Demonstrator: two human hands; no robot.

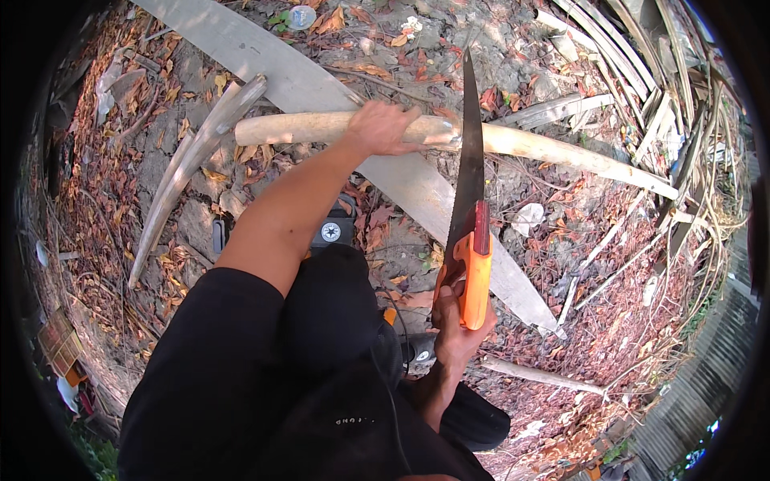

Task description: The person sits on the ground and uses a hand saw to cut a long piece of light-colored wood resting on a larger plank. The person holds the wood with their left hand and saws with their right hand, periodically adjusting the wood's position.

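Left hand (pixel 383 128) is clamping down over a pale, peeled round wooden pole (pixel 513 143) lying across the dirt ground (pixel 513 72), fingers wrapped over its top just left of the cut. Right hand (pixel 455 330) is closing tight around the orange plastic handle of a dark-bladed folding pruning saw (pixel 472 172), the blade crossing the pole almost square, teeth side seemingly facing the left hand, though the edge is too thin to read surely.

The pole is resting partly on a long flat grey plank (pixel 417 188) running diagonally beneath it; a curved grey strip of palm stalk (pixel 188 164) is lying to the left, well apart.

For a clean cut, judging from this: the holding hand is sitting very near the blade and would be safer further left; long strokes with pressure on the pull, wrist in line with the blade, the pole pinned firmly so it is not rolling.

Packaging: a small round pale-blue lid or disc (pixel 302 16) is lying near the top edge among dry red-brown leaves (pixel 104 216); a white crumpled scrap (pixel 529 216) is lying right of the saw handle. No signs are showing.
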